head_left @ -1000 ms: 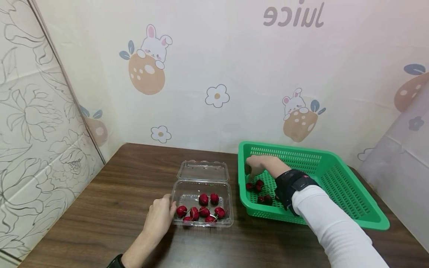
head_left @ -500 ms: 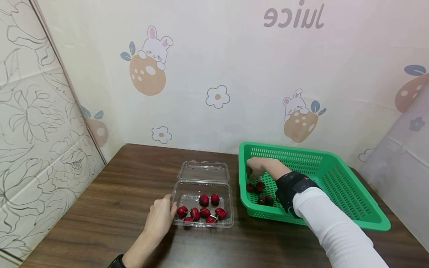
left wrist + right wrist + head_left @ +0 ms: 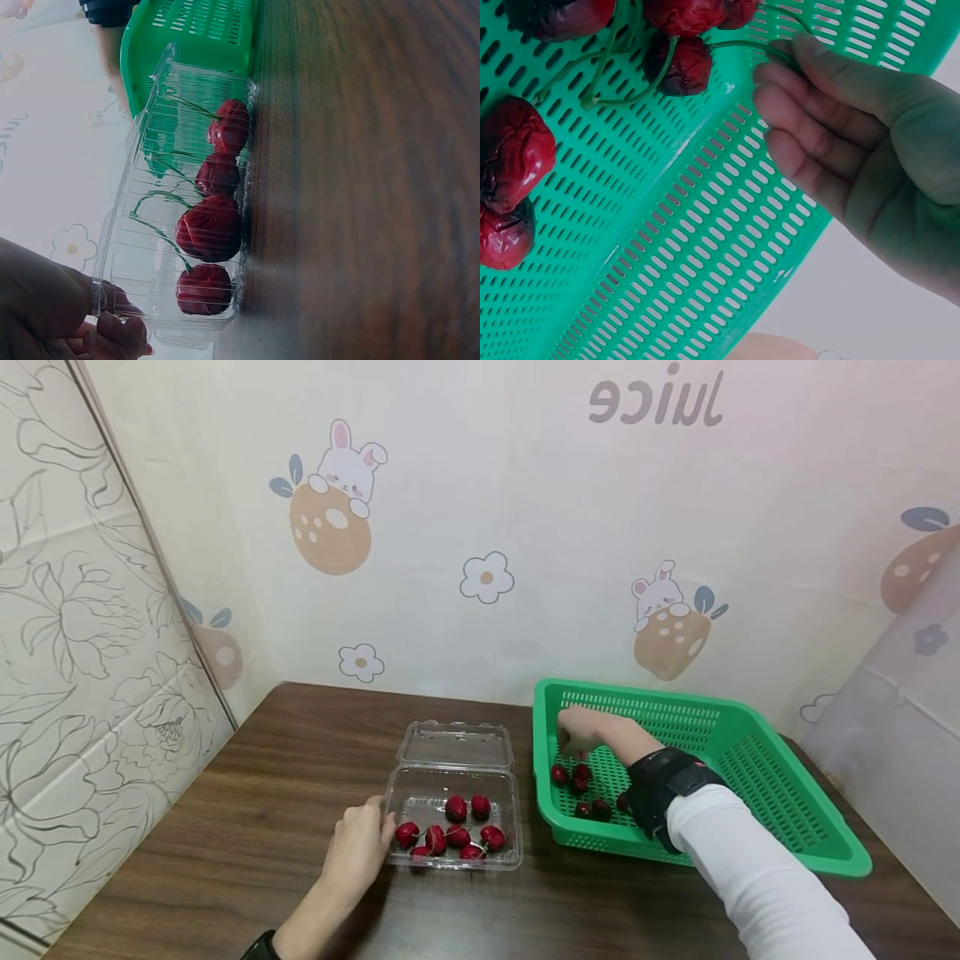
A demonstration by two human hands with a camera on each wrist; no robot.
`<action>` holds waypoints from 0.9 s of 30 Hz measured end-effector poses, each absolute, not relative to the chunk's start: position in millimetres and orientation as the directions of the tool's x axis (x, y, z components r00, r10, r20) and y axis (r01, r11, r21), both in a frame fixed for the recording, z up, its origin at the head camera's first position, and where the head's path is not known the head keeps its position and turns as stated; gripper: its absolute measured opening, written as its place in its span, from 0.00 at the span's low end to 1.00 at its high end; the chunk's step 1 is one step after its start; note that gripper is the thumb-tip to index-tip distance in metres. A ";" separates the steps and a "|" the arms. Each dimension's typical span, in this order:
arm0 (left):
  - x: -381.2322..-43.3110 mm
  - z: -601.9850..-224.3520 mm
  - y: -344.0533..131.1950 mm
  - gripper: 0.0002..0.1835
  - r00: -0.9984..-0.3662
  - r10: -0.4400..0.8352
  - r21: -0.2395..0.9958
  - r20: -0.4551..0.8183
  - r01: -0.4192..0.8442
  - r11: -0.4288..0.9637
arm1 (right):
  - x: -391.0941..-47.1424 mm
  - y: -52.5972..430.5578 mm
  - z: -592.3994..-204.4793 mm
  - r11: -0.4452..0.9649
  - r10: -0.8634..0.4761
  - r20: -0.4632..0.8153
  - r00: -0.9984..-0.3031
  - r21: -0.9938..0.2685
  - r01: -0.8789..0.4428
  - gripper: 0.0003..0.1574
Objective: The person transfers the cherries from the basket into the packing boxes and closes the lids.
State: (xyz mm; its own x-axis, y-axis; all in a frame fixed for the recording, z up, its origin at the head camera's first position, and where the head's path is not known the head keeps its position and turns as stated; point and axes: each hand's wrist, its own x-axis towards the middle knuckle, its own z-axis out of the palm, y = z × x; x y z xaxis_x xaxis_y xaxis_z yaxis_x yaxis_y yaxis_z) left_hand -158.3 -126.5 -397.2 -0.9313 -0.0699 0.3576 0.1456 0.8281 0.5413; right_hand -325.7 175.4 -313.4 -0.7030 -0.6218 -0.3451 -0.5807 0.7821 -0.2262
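Observation:
My left hand (image 3: 358,843) grips the left rim of a clear plastic clamshell box (image 3: 447,862), thumb and fingers round its edge. The box's lid (image 3: 455,743) is folded back. Wrinkled red cherries (image 3: 456,808) lie inside, several with green stems that show in the left wrist view. Over the left end of a green slotted basket (image 3: 750,777), my right hand (image 3: 592,729) reaches down. In the right wrist view its thumb and fingers pinch the green stems (image 3: 739,43) of dark red cherries (image 3: 686,64) on the basket's floor.
Several more cherries (image 3: 592,810) lie in the basket's near left part. Basket and box stand side by side on a dark wood table (image 3: 300,760). A patterned wall sheet (image 3: 487,635) rises right behind the table.
My right hand has shifted slightly to the right and up inside the basket, uncovering another cherry by the wrist. The left hand and the box have stayed put.

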 end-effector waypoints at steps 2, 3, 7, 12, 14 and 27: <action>-158.8 -397.8 -126.7 0.06 -0.934 -0.070 0.543 0.351 0.142 0.828 | -325.5 177.0 -312.4 0.771 -0.636 -0.325 -0.700 -0.231 -0.594 0.07; -159.0 -398.0 -126.7 0.06 -0.934 -0.072 0.543 0.349 0.139 0.828 | -325.3 177.7 -311.6 0.769 -0.639 -0.318 -0.700 -0.238 -0.594 0.07; -158.8 -398.0 -126.9 0.06 -0.931 -0.065 0.538 0.359 0.149 0.829 | -324.0 180.7 -309.1 0.762 -0.648 -0.295 -0.702 -0.258 -0.594 0.07; -158.0 -396.8 -126.8 0.07 -0.927 -0.062 0.531 0.371 0.157 0.833 | -322.6 184.0 -306.3 0.752 -0.659 -0.252 -0.709 -0.247 -0.611 0.09; -158.1 -396.7 -126.8 0.08 -0.927 -0.065 0.530 0.370 0.154 0.834 | -321.2 184.7 -303.4 0.745 -0.666 -0.237 -0.707 -0.236 -0.623 0.11; -159.2 -398.6 -126.9 0.08 -0.924 -0.060 0.524 0.377 0.159 0.837 | -308.6 185.8 -280.1 0.729 -0.680 -0.124 -0.723 -0.226 -0.646 0.09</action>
State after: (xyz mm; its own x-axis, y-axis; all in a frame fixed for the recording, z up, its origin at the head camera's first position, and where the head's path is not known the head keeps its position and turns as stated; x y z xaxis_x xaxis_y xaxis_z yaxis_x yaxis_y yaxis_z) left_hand -159.2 -126.9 -398.6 -0.9243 -0.0604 0.3769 0.1591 0.8366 0.5242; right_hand -308.6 185.8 -280.1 -0.7230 -0.6796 -0.1242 -0.6463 0.7288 -0.2262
